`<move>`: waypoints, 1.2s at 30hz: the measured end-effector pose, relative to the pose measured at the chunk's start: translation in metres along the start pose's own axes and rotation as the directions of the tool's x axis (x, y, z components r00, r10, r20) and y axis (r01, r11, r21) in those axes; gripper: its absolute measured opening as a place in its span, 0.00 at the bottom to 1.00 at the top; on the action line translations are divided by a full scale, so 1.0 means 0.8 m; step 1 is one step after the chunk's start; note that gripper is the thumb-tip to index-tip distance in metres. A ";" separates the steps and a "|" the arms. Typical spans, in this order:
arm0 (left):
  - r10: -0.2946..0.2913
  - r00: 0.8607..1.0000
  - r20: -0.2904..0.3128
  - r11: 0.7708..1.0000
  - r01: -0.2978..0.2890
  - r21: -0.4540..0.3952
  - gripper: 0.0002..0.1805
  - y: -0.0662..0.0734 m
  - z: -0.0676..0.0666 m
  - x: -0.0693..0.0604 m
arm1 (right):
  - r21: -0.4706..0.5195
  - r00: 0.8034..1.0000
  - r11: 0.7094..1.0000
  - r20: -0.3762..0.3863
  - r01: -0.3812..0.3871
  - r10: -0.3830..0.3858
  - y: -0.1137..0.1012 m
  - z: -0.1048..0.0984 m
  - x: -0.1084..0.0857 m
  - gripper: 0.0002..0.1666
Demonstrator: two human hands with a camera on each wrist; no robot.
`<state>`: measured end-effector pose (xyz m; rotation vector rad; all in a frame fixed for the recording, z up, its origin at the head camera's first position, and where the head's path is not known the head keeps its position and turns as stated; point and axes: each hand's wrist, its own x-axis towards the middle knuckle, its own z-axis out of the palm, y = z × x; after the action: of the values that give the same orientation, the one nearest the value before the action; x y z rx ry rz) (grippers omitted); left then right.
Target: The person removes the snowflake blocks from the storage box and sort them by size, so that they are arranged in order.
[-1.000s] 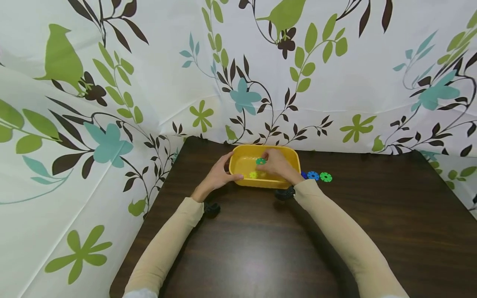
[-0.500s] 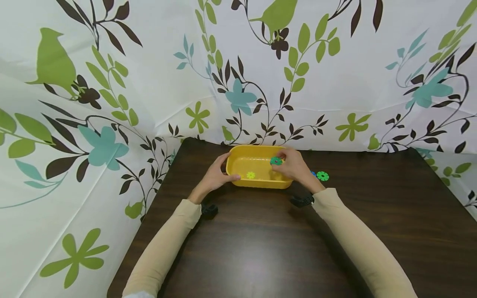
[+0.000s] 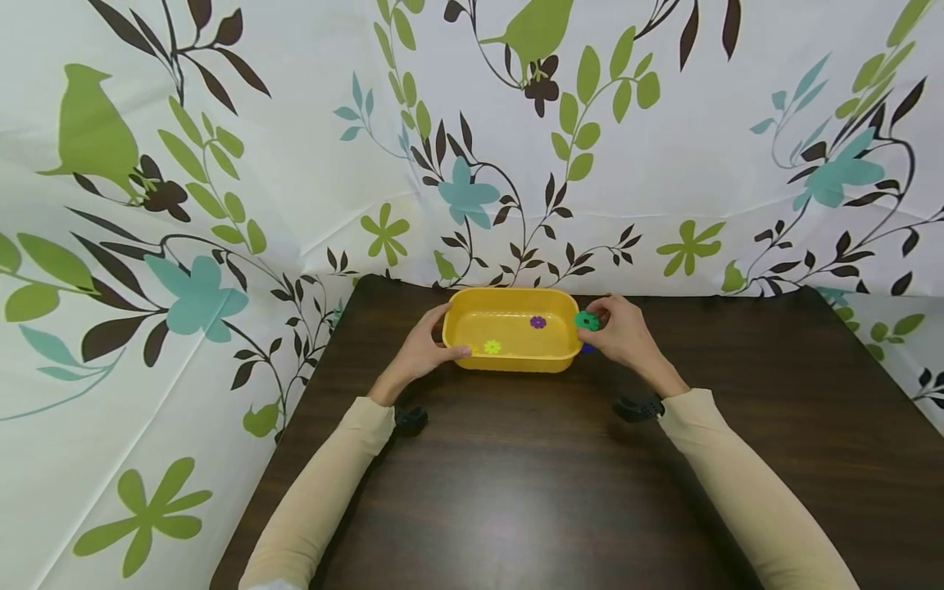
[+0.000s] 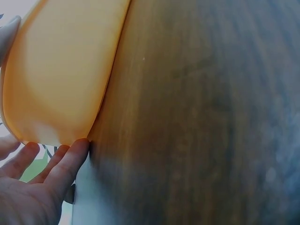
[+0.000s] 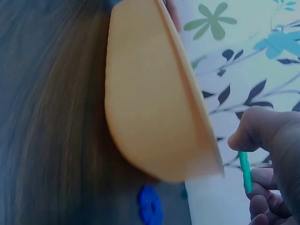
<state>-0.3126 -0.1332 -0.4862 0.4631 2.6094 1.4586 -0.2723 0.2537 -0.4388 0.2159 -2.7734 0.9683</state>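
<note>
Head view, centre: the right hand (image 3: 627, 336) pinches a green flower disc (image 3: 587, 320) just beside the yellow tray (image 3: 516, 364); the left hand (image 3: 420, 352) grips the tray's left end. Carrying the disc higher than the tray should avoid snags; the dark table (image 3: 737, 385) gives room lower right, floral cloth (image 3: 642, 188) bounds the back.

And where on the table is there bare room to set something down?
The table is bare between the left sleeve and right sleeve, nearer than the yellow tray, and outside the right sleeve. Crowded: the tray's right end, where the right hand pinches a green disc near a blue disc; the left hand holds the left end.
</note>
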 end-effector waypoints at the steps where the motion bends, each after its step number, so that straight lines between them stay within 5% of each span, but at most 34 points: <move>1: -0.002 1.000 -0.002 1.000 0.002 0.002 0.59 0.000 0.000 0.000 | -0.003 1.000 1.000 -0.001 -0.006 0.006 0.004 -0.003 -0.002 0.25; 18: -0.025 1.000 0.003 1.000 0.025 0.012 0.58 -0.001 -0.002 -0.004 | -0.079 0.996 0.994 -0.047 -0.080 0.076 0.088 -0.032 -0.033 0.26; 36: -0.026 1.000 0.008 1.000 0.026 0.004 0.59 -0.001 -0.002 -0.001 | -0.108 0.983 0.981 0.064 -0.164 0.172 0.151 -0.057 -0.047 0.29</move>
<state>-0.3126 -0.1354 -0.4859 0.4330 2.6026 1.4412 -0.2538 0.3783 -0.4849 0.0012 -2.9376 0.8677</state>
